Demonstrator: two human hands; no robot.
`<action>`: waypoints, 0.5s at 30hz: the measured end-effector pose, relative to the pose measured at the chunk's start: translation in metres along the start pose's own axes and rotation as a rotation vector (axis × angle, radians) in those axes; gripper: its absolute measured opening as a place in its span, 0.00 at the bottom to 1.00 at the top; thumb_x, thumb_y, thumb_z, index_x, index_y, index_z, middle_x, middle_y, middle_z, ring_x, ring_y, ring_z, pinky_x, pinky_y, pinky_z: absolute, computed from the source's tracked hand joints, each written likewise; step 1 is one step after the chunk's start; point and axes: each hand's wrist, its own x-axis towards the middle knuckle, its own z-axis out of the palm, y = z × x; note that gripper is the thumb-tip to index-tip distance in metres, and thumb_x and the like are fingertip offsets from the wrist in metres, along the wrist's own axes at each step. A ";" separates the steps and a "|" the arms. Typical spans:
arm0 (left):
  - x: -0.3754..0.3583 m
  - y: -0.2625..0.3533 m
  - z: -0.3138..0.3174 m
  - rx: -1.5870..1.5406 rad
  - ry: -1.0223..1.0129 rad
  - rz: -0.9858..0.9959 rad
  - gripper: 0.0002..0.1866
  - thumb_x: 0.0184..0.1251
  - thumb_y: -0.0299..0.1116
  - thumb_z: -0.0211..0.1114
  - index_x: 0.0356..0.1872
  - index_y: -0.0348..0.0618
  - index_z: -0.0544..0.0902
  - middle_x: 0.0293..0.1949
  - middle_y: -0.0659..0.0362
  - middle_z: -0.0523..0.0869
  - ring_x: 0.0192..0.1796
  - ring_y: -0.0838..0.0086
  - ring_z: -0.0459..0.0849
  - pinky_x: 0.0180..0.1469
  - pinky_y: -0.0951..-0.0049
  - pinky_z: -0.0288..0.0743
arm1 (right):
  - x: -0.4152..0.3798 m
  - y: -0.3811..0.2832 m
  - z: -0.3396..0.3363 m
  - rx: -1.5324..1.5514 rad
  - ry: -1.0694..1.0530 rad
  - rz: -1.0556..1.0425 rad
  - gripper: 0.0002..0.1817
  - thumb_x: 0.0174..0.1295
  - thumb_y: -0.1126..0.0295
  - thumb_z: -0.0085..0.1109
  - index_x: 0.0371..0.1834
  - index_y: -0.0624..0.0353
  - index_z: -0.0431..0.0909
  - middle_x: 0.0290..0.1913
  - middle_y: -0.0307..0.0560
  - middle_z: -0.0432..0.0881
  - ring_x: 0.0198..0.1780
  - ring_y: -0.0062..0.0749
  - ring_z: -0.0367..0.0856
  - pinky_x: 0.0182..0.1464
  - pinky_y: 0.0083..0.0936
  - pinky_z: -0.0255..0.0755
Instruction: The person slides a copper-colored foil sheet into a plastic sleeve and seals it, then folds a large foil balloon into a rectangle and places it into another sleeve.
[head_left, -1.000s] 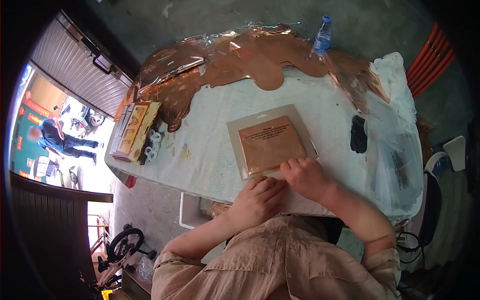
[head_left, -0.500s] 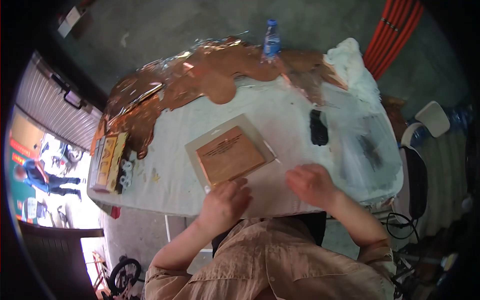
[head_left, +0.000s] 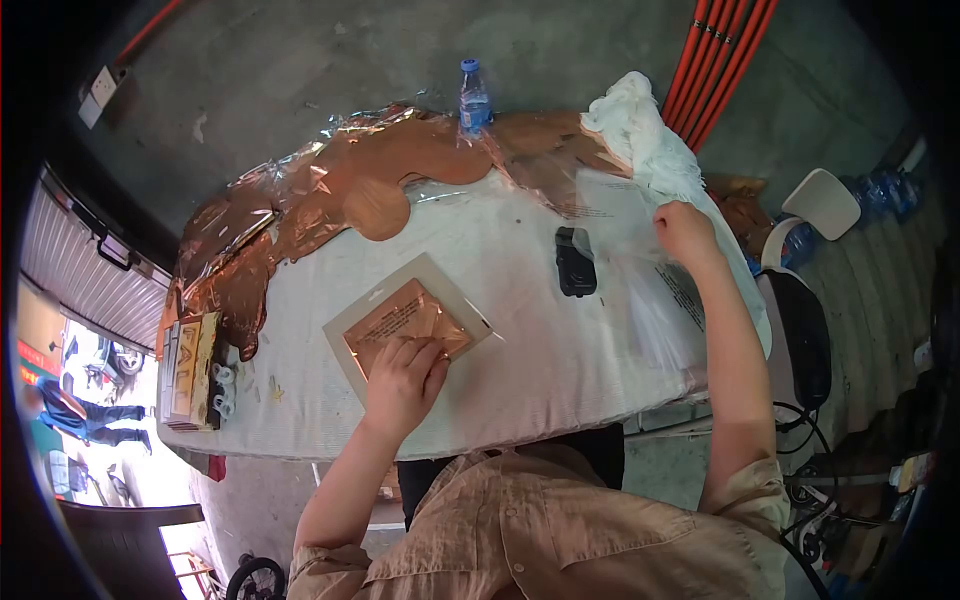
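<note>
My left hand (head_left: pixel 405 380) lies on a flat copper-coloured foil packet (head_left: pixel 408 318), its fingers extended over the lower part. Black print marks the packet, which rests on a larger grey card (head_left: pixel 437 270) with a hang hole. Out to the right, my right hand (head_left: pixel 688 232) is closed at the upper end of a clear plastic bag (head_left: pixel 665 290) bearing small print; the fingertips are partly hidden. More clear bags lie around it. A black, phone-like object (head_left: pixel 575 262) sits between the two hands.
Crumpled copper foil (head_left: pixel 340 175) covers the table's far edge, with a blue-capped water bottle (head_left: pixel 475 98) beside it. White fluffy cloth (head_left: pixel 640 130) hangs at the far right corner. Yellow boxes (head_left: pixel 190 370) stand at left. A person (head_left: pixel 85 410) is outside the doorway.
My left hand has moved onto the copper packet. My right hand has reached away and right, from the near edge to the clear bags. The whole view has shifted.
</note>
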 end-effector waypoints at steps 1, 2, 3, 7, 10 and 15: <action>0.000 -0.001 0.000 0.005 0.001 -0.002 0.09 0.53 0.27 0.67 0.35 0.38 0.83 0.37 0.56 0.84 0.41 0.61 0.80 0.45 0.65 0.74 | -0.003 -0.013 -0.007 -0.033 -0.006 0.040 0.06 0.52 0.72 0.55 0.27 0.60 0.82 0.31 0.54 0.83 0.36 0.49 0.82 0.40 0.40 0.76; 0.000 -0.002 0.001 -0.010 0.008 0.007 0.08 0.52 0.26 0.67 0.35 0.38 0.83 0.37 0.56 0.84 0.41 0.61 0.80 0.45 0.65 0.75 | -0.006 -0.024 -0.016 -0.068 -0.013 0.079 0.07 0.53 0.72 0.54 0.27 0.60 0.82 0.32 0.54 0.83 0.36 0.49 0.83 0.40 0.41 0.76; -0.001 -0.002 0.002 -0.026 0.014 0.012 0.08 0.52 0.26 0.67 0.34 0.38 0.83 0.37 0.56 0.84 0.40 0.61 0.80 0.45 0.65 0.75 | -0.012 -0.032 -0.029 -0.067 -0.017 0.073 0.07 0.53 0.72 0.54 0.27 0.60 0.82 0.32 0.54 0.83 0.36 0.49 0.83 0.40 0.41 0.76; -0.001 0.000 0.001 -0.010 -0.005 -0.010 0.08 0.52 0.26 0.67 0.34 0.38 0.83 0.37 0.56 0.84 0.40 0.62 0.81 0.44 0.65 0.75 | -0.023 -0.038 -0.029 0.000 -0.135 0.002 0.08 0.52 0.70 0.57 0.31 0.60 0.83 0.36 0.54 0.84 0.41 0.48 0.83 0.43 0.40 0.76; 0.001 -0.002 0.002 -0.020 0.013 0.008 0.07 0.52 0.26 0.67 0.33 0.37 0.83 0.36 0.56 0.84 0.39 0.62 0.81 0.43 0.65 0.75 | -0.009 -0.030 0.014 -0.072 -0.083 -0.040 0.09 0.53 0.69 0.59 0.33 0.60 0.84 0.37 0.53 0.84 0.44 0.46 0.83 0.44 0.38 0.78; 0.000 -0.002 0.000 -0.028 0.017 -0.004 0.09 0.52 0.27 0.67 0.35 0.39 0.82 0.36 0.56 0.84 0.39 0.62 0.80 0.43 0.66 0.75 | 0.011 -0.027 0.027 -0.287 -0.019 -0.017 0.06 0.53 0.72 0.58 0.32 0.57 0.84 0.36 0.50 0.85 0.42 0.42 0.85 0.42 0.34 0.79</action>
